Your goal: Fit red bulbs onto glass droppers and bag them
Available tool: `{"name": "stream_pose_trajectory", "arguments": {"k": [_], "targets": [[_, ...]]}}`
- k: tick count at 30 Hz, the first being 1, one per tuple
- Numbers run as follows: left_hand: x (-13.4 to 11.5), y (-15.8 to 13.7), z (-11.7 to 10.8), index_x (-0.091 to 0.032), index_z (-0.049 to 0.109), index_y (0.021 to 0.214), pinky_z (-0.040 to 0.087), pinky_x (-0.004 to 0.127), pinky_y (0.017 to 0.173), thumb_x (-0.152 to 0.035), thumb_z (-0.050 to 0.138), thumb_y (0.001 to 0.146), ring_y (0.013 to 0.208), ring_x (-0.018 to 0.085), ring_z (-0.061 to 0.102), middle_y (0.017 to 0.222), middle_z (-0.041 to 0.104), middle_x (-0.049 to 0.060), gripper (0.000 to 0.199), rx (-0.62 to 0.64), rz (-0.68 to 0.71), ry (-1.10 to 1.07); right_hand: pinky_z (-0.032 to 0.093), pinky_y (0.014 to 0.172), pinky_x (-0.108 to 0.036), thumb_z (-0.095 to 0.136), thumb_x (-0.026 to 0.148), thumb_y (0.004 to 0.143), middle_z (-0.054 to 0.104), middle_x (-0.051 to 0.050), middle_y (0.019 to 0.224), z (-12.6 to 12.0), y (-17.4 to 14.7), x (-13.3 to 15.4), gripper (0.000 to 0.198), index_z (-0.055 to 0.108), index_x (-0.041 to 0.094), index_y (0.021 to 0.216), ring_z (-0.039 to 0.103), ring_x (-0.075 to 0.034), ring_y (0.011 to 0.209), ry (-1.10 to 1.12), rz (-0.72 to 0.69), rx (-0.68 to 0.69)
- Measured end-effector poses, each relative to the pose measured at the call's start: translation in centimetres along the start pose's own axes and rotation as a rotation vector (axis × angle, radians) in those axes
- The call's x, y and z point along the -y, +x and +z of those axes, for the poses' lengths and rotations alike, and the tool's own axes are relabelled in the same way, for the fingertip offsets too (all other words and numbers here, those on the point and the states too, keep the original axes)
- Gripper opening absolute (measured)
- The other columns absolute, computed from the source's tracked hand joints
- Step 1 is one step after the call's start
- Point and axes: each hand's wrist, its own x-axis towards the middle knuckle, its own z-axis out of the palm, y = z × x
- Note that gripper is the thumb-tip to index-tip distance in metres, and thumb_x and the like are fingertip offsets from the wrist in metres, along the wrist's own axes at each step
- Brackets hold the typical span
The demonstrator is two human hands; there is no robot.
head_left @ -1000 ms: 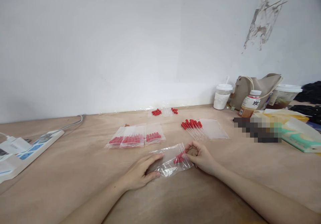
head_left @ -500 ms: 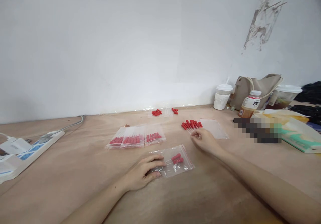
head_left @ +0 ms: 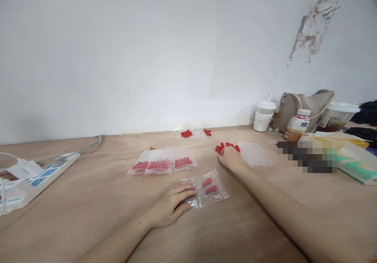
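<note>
My left hand lies with fingers stretched out over the left end of a clear zip bag, thumb apart at its lower edge. Two droppers with red rubber bulbs show inside that bag; their stems run toward my fingers. Farther right, my right hand is over a pile of loose red-bulbed droppers, its fingers bent and pressed together among the bulbs. The hand covers the stems and fingertips, so I cannot make out what it grips. Beside the pile lies a flat zip bag with no droppers visible inside.
Filled dropper bags lie overlapping at centre left. Small red bulbs rest by the wall. A power strip is at left. At right stand a lidded cup, a bottle, a grey bag and a tissue pack.
My right hand has moved forward from the stems onto the bulbs of the pile. In the bag under my left hand, the two bulbs have spread apart. The view has shifted slightly.
</note>
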Motion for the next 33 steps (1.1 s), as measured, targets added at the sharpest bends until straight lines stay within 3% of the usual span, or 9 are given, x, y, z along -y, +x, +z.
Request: {"name": "stream_pose_trajectory", "arguments": {"k": [7,17,19,23,28,33], "targets": [[0.0,-0.1,0.1,-0.026,0.043,0.123,0.028,0.039,0.101,-0.029,0.041,0.087,0.118,0.02,0.037,0.126,0.045,0.003,0.036,0.001,0.014,0.035,0.038,0.072,-0.034,0.044,0.033,0.078,0.06,-0.015,0.093,0.3,-0.1,-0.2,0.028,0.063,0.014,0.088,0.056,-0.024,0.088,-0.026,-0.001,0.012],[0.2,-0.1,0.4,-0.026,0.045,0.122,0.03,0.038,0.099,-0.026,0.039,0.087,0.117,0.019,0.038,0.126,0.046,0.003,0.035,-0.023,0.042,0.06,0.035,0.078,-0.035,0.04,0.025,0.082,0.057,-0.018,0.098,-0.2,-0.4,0.3,0.025,0.057,0.01,0.092,0.052,-0.025,0.094,-0.001,-0.08,-0.023],[0.2,-0.1,0.4,-0.025,0.046,0.121,0.03,0.038,0.1,-0.024,0.039,0.087,0.118,0.02,0.037,0.128,0.044,0.003,0.035,-0.026,0.052,0.063,0.038,0.073,-0.032,0.035,0.027,0.084,0.058,-0.013,0.092,-0.8,-1.3,-0.3,0.024,0.053,0.013,0.093,0.054,-0.021,0.086,0.142,-0.152,-0.041],[0.1,0.1,0.2,-0.027,0.039,0.126,0.022,0.041,0.103,-0.021,0.034,0.089,0.119,0.018,0.036,0.13,0.042,0.0,0.038,0.028,0.063,0.077,0.042,0.06,-0.026,0.04,0.031,0.082,0.054,-0.002,0.074,-1.5,-4.2,-2.2,0.03,0.038,0.017,0.108,0.053,-0.013,0.064,0.72,-0.316,-0.088],[0.0,0.3,-0.1,-0.031,0.035,0.128,0.02,0.041,0.103,-0.023,0.033,0.09,0.121,0.017,0.034,0.13,0.042,-0.003,0.038,0.085,0.058,0.085,0.04,0.038,-0.021,0.052,0.036,0.073,0.049,0.004,0.071,-1.1,-7.8,-3.0,0.068,0.01,0.024,0.126,0.047,-0.009,0.042,1.214,-0.144,0.011],[0.0,0.3,-0.1,-0.033,0.035,0.127,0.019,0.04,0.104,-0.024,0.033,0.09,0.122,0.016,0.034,0.131,0.04,-0.003,0.038,0.08,0.046,0.083,0.046,0.046,-0.024,0.057,0.041,0.069,0.052,0.005,0.068,-0.3,-8.2,-2.4,0.073,0.012,0.024,0.124,0.053,-0.011,0.05,1.459,-0.07,0.015]]}}
